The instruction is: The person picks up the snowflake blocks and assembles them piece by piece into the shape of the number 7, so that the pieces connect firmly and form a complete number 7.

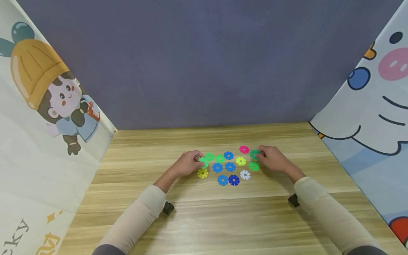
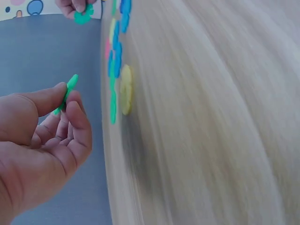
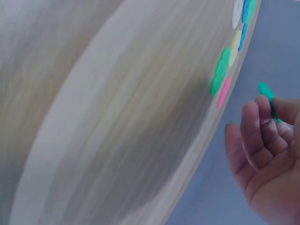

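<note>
My left hand (image 1: 188, 163) pinches a bright green interlocking disc (image 2: 71, 84) between thumb and fingers, raised off the table in the left wrist view. Opposite it, my right hand (image 1: 272, 158) holds a darker green interlocking disc (image 3: 265, 90) by its edge, also lifted. Both discs are flat plastic rounds with notched rims. Below the left hand lies a yellow disc (image 1: 202, 173), and two more green discs (image 1: 220, 159) lie to its right. Nearest the right hand on the table are another green disc (image 1: 254, 166) and a pink one (image 1: 244, 149).
Between the hands, several blue discs (image 1: 230, 166), a yellow-green disc (image 1: 241, 161) and a white disc (image 1: 245, 174) lie flat on the wood-grain table (image 1: 216, 219). A dark grey panel (image 1: 204, 71) rises behind the table, with printed cartoon panels (image 1: 28, 148) at the sides.
</note>
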Demonstrator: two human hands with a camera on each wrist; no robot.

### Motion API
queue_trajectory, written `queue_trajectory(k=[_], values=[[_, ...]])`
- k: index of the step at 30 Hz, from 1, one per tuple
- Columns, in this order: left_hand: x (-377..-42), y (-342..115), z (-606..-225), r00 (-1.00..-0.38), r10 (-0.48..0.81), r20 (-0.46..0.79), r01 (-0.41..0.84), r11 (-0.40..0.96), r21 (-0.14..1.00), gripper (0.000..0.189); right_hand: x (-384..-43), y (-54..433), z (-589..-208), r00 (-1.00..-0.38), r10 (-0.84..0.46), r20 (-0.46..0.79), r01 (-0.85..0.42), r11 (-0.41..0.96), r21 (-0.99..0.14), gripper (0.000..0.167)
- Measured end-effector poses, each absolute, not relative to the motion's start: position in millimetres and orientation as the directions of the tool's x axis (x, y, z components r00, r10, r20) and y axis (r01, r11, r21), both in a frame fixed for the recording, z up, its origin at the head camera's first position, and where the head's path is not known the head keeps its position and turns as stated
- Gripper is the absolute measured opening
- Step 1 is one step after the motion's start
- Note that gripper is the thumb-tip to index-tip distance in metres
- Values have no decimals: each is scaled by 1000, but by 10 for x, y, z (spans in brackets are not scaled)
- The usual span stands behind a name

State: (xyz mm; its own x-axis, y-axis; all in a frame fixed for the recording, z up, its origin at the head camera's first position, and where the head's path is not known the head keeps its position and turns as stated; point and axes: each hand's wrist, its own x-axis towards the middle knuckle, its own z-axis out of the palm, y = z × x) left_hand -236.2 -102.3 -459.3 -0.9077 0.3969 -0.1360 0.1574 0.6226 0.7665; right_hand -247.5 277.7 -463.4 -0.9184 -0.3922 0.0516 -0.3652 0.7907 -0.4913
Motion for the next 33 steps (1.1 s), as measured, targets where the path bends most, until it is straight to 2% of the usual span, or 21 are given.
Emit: queue_trajectory(k=[5,9,17,25,33], values=[[-2314,-962,-4553,-885,411,-218,7,481,877,33,-2437,2684,-4623,-909,-408,82,-386,754,-531,12],[-2279,-904,-4535,-872,423,-246,-55,415,908,31,-2393,2600,-4632,-887,-439,144,-444,723,-529,7],[-2215,-781,-4507,-850,426,-310,-139,386,912,33,-2260,2399,-4606,-850,-488,200,-516,694,-501,14],[-2175,-704,-4510,-815,447,-368,-236,325,916,37,-2144,2189,-4630,-763,-581,282,-638,608,-474,4],[-2172,-636,-4582,-784,470,-405,-311,266,912,40,-2101,2024,-4668,-716,-617,326,-695,583,-421,6]])
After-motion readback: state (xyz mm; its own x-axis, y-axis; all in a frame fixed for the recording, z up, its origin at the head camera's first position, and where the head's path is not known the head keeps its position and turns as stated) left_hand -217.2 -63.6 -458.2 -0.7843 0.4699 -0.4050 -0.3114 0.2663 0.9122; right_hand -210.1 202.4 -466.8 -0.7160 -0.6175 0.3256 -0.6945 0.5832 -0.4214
